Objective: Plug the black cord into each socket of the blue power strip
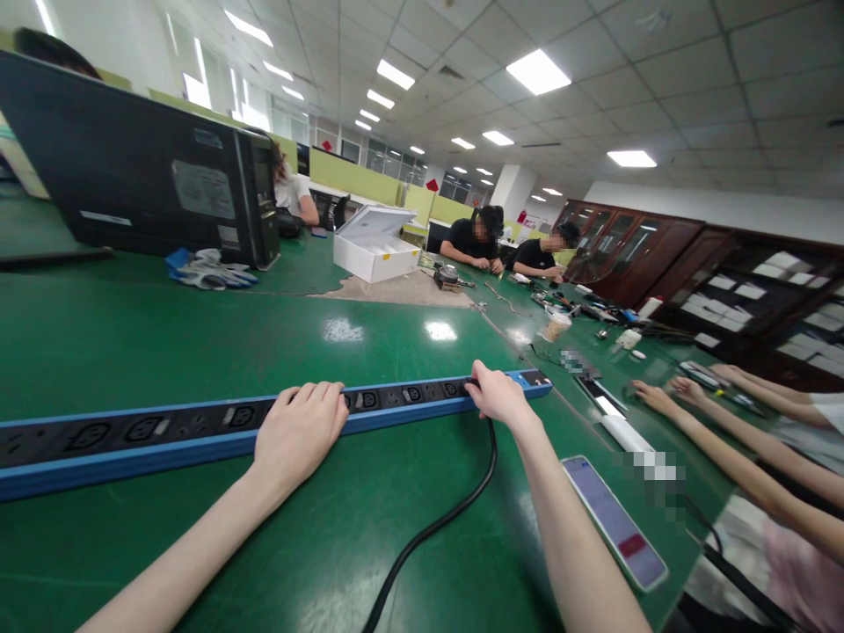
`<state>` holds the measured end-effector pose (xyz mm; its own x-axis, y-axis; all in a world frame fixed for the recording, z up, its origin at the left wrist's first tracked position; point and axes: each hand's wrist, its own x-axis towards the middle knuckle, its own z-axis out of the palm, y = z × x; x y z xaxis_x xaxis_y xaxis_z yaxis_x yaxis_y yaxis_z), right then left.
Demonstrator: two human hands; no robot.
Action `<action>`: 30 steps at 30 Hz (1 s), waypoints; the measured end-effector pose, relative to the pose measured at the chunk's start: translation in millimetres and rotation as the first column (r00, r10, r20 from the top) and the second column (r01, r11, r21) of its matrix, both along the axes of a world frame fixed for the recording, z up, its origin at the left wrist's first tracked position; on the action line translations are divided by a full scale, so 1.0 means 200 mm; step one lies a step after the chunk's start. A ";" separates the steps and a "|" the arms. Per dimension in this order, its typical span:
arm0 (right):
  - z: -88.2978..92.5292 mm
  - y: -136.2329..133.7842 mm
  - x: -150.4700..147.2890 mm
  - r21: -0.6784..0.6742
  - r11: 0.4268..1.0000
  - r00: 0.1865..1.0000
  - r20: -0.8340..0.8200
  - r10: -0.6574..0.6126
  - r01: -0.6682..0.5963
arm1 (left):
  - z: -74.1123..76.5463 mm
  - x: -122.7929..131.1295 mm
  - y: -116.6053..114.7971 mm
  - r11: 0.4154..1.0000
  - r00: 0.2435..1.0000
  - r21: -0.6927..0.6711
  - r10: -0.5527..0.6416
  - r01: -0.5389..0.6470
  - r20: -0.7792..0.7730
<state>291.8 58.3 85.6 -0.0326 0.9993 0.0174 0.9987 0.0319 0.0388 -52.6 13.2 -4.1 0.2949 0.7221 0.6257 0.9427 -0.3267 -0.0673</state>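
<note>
A long blue power strip (164,448) with a row of black sockets lies across the green table in front of me. My left hand (300,431) is wrapped over its middle, fingers together, gripping it from above. Towards the strip's right end, my right hand (496,394) is closed at a socket on the end of a black power cord (454,520). The plug itself is hidden behind my fingers, so how deep it sits in the socket cannot be seen. From under that hand the cord curves down to the table's near side.
A black computer case (151,167), work gloves (209,268) and an open white box (375,257) stand beyond the strip. A phone (614,520) lies right of my arm. Co-workers' arms (718,431) reach in from the right; two people sit at the far end among tools.
</note>
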 end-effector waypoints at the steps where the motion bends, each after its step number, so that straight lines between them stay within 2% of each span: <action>1: 0.00 0.01 0.01 -0.026 1.000 1.000 -0.016 0.008 -0.008 | 0.00 0.00 0.00 1.000 1.000 0.005 -0.002 0.002 0.001; 6: 0.02 0.08 0.05 -0.097 0.994 0.995 -0.089 0.034 -0.043 | 0.00 0.00 0.00 1.000 1.000 0.001 0.007 -0.007 -0.016; 11: 0.02 0.10 0.04 -0.012 1.000 0.997 0.069 0.025 -0.025 | -0.01 0.00 0.00 1.000 0.999 -0.016 0.007 -0.008 -0.044; 13: 0.02 0.11 0.04 0.008 0.998 0.991 0.120 0.057 -0.058 | -0.01 0.00 0.01 1.000 0.999 -0.021 0.016 -0.018 -0.048; 18: 0.01 0.14 0.07 -0.061 0.983 0.979 0.099 0.180 -0.175 | -0.01 0.00 0.01 0.999 0.999 -0.034 0.022 -0.024 -0.042; 23: 0.04 0.15 0.08 -0.044 0.979 0.972 0.112 0.205 -0.201 | 0.00 0.01 0.01 0.999 0.999 -0.036 0.013 -0.014 -0.033; 25: 0.08 0.13 0.10 -0.022 0.981 0.980 0.042 0.192 -0.192 | 0.00 0.01 0.01 0.999 0.999 -0.029 0.012 -0.013 -0.048; 27: 0.13 0.11 0.15 0.031 0.988 0.983 -0.101 0.155 -0.152 | 0.00 0.01 0.01 1.000 0.998 -0.024 0.009 -0.010 -0.062; 30: 0.22 0.06 0.29 0.077 0.996 0.918 -0.391 0.066 -0.039 | 0.00 0.01 0.02 1.000 0.997 -0.023 0.008 -0.010 -0.077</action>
<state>349.2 69.4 130.0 -0.0618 0.9925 0.1055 0.9310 0.0955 -0.3524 -50.9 16.2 -4.8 0.3351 0.7391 0.5843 0.9379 -0.3205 -0.1325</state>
